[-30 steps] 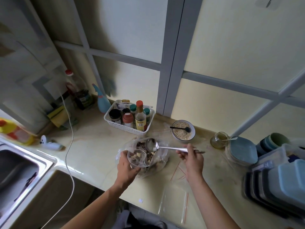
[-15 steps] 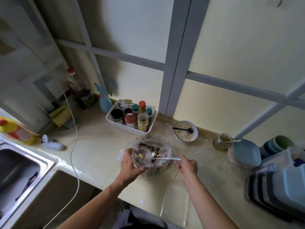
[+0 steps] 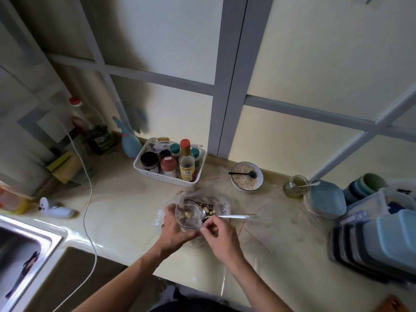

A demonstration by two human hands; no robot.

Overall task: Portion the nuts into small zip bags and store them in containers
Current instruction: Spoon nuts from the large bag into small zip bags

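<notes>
The left hand (image 3: 174, 230) grips the small zip bag (image 3: 188, 216) open, the right hand (image 3: 221, 236) pinches the metal spoon (image 3: 225, 216) over the nuts (image 3: 208, 209).

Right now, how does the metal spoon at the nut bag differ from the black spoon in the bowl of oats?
The metal spoon is shiny silver; the black spoon is dark. The metal spoon lies across the big bag of nuts with the right hand at its bowl end, while the black spoon rests untouched in the white bowl. The metal spoon's handle points right, the black spoon's left. Both lie nearly level.
</notes>
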